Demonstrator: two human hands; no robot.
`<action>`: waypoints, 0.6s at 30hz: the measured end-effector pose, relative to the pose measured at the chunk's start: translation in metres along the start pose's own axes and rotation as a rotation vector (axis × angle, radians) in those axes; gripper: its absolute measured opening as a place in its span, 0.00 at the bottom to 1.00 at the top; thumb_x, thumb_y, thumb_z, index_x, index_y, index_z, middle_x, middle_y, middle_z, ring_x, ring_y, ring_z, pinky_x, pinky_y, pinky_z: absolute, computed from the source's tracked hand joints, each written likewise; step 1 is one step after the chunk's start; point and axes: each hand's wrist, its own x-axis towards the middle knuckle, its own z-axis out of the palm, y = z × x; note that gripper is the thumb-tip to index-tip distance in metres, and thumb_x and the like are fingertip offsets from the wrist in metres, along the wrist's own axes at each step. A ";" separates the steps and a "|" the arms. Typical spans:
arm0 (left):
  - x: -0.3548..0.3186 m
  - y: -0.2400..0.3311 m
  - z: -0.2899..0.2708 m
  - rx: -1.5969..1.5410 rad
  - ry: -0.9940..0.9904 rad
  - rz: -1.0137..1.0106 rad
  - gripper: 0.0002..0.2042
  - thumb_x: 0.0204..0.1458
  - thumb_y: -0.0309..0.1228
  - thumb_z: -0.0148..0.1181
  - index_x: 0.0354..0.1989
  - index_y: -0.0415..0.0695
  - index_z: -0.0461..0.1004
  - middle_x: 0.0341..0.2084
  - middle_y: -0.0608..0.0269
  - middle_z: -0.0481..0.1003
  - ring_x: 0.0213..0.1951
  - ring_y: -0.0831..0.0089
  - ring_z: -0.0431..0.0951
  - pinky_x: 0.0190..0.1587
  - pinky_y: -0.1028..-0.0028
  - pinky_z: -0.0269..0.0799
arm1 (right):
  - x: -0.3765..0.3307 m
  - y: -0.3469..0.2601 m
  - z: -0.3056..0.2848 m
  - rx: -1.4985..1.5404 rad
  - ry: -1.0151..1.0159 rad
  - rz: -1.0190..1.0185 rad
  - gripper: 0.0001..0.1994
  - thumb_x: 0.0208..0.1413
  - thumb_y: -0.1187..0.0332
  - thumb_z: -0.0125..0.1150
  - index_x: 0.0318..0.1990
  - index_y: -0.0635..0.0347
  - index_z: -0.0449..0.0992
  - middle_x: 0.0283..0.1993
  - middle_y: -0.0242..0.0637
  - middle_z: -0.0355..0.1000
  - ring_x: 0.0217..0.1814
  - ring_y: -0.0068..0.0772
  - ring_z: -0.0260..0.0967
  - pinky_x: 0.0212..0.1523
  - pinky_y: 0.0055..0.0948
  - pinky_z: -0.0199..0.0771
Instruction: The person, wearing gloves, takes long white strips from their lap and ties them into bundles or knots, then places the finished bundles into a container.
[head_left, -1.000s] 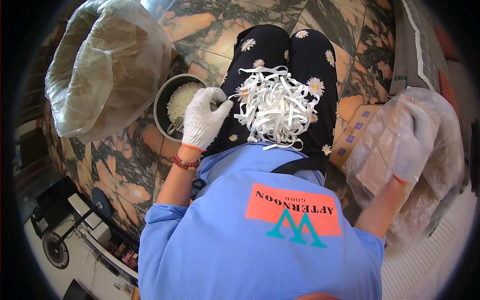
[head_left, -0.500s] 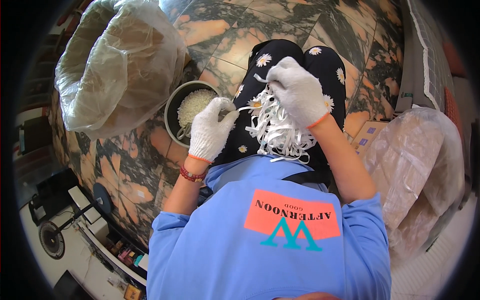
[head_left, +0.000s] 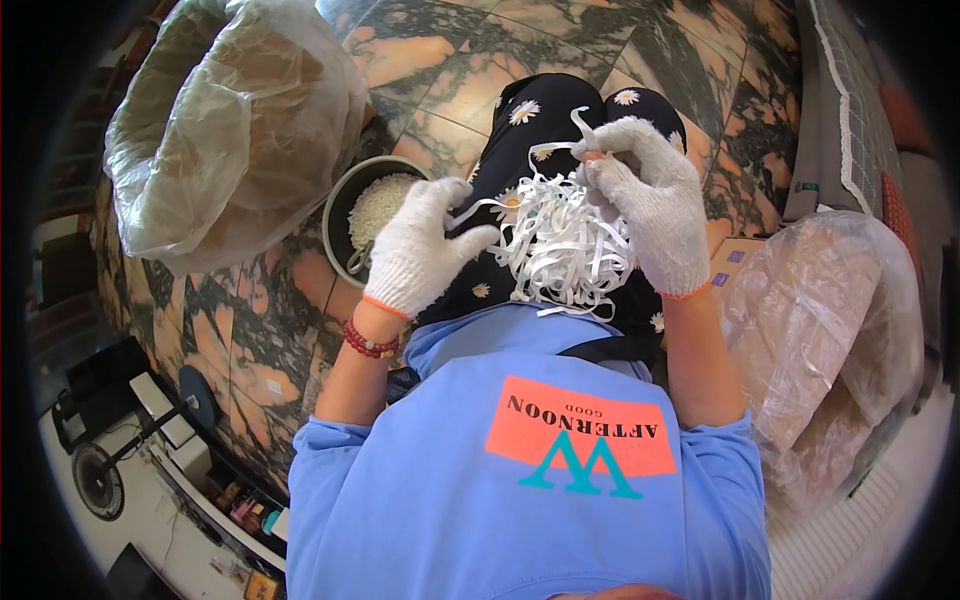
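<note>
A loose tangle of flat white strips, like ribbon or elastic, lies on my lap over black trousers with daisies. My right hand, in a white knit glove, pinches one strip at the far right of the tangle; its pale blue-tinged end sticks up past the fingertips. To the left, my left hand, gloved too, has thumb and forefinger apart. A strip runs from the tangle into that gap and seems caught by the curled fingers; the exact grip is hidden.
Left of my knees stands a round pot of small white pieces, with a metal loop handle inside. Beyond it is a large plastic-lined container. At right are a cardboard box, a clear plastic bag and a grey sofa.
My right hand has moved right and a little nearer, turning so its pinching fingertips show. My left hand's thumb and forefinger have spread apart, and the strip reaches deeper into that hand.
</note>
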 end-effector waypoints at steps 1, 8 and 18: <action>-0.003 -0.009 0.004 -0.004 -0.033 0.011 0.17 0.53 0.32 0.70 0.48 0.40 0.77 0.37 0.59 0.78 0.35 0.70 0.79 0.42 0.72 0.76 | -0.003 0.000 -0.001 -0.002 -0.009 -0.019 0.05 0.61 0.77 0.56 0.41 0.65 0.78 0.31 0.29 0.74 0.31 0.15 0.68 0.33 0.18 0.69; -0.007 0.005 -0.015 -0.221 0.065 0.000 0.06 0.54 0.25 0.64 0.37 0.36 0.81 0.33 0.54 0.81 0.34 0.66 0.82 0.41 0.72 0.75 | -0.010 -0.015 0.011 0.017 -0.170 -0.025 0.09 0.59 0.79 0.62 0.47 0.63 0.79 0.32 0.28 0.74 0.32 0.14 0.69 0.34 0.17 0.71; 0.009 0.054 -0.040 -0.610 -0.125 0.349 0.39 0.40 0.34 0.78 0.63 0.38 0.68 0.54 0.57 0.76 0.55 0.65 0.77 0.58 0.65 0.72 | -0.037 -0.019 0.012 -0.369 -0.279 -0.174 0.07 0.59 0.73 0.60 0.43 0.60 0.80 0.34 0.43 0.75 0.32 0.42 0.73 0.37 0.36 0.73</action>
